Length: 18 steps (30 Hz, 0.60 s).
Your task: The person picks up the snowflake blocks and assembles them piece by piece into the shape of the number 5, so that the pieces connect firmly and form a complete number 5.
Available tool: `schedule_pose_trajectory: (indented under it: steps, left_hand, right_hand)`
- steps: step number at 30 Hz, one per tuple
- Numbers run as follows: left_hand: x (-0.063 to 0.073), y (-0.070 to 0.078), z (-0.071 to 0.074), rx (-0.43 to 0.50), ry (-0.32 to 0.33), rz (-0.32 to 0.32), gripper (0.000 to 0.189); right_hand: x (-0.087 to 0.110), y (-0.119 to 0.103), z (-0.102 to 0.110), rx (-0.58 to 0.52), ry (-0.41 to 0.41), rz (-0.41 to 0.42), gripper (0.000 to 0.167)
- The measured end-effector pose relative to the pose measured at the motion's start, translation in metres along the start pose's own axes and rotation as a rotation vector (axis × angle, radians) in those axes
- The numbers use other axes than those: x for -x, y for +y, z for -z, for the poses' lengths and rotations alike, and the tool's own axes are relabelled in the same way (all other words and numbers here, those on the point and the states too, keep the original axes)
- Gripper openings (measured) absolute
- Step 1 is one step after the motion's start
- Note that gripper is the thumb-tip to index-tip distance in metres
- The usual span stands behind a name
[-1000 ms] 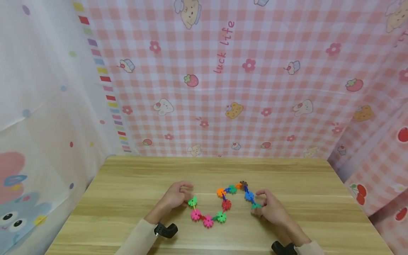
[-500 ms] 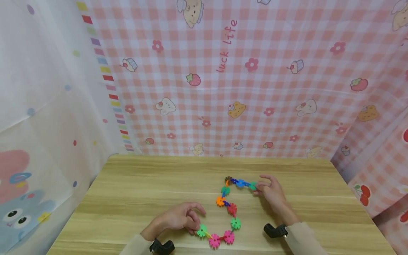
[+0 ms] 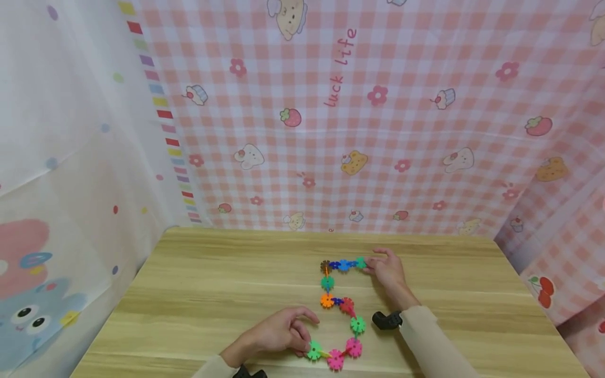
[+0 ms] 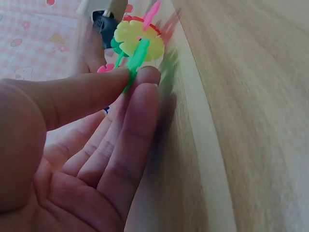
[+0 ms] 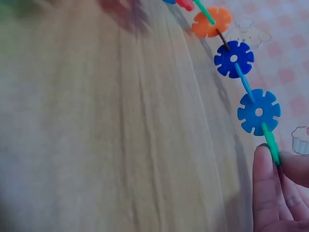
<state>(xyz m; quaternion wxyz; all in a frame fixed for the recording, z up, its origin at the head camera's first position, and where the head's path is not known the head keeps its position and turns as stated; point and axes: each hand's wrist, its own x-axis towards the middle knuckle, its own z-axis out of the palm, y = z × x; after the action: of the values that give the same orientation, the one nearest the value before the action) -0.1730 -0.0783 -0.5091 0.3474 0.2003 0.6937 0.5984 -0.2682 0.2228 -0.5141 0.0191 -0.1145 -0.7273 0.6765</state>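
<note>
A chain of colourful notched plastic discs [image 3: 327,301], slotted edge to edge, lies in an S-like curve on the wooden table. My left hand [image 3: 283,331] pinches the light green disc [image 3: 314,350] at the near end between thumb and fingertips; a yellow disc [image 4: 140,39] is slotted into it in the left wrist view. At the far end my right hand [image 3: 388,270] pinches a teal-green disc [image 3: 361,262]. In the right wrist view, blue discs [image 5: 259,112] and an orange disc [image 5: 212,21] follow from it. Pink discs [image 3: 335,359] form the lower bend.
The wooden table [image 3: 212,273] ends at a pink checked cloth [image 3: 321,131] hanging behind it. A white patterned cloth [image 3: 85,157] hangs on the left. Each wrist wears a black camera mount, such as the right one [image 3: 387,320].
My right hand has moved away and slightly left, taking its end of the chain farther back. The left hand has come nearer and to the right. The chain has stretched into a taller curve.
</note>
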Motion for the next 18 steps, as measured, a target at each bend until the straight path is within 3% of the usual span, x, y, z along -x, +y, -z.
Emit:
schedule_pose_trajectory:
  steps: [5,18]
  left_hand:
    - [-0.0019,-0.0016,-0.0049,-0.008,0.000,-0.002,0.042]
    - [-0.0033,-0.0020,-0.0043,-0.028,-0.010,0.007,0.037]
  right_hand:
    - [-0.0013,0.0015,-0.0036,-0.026,0.019,-0.012,0.040]
    - [-0.0018,0.0031,-0.0039,0.057,0.047,-0.022,0.033]
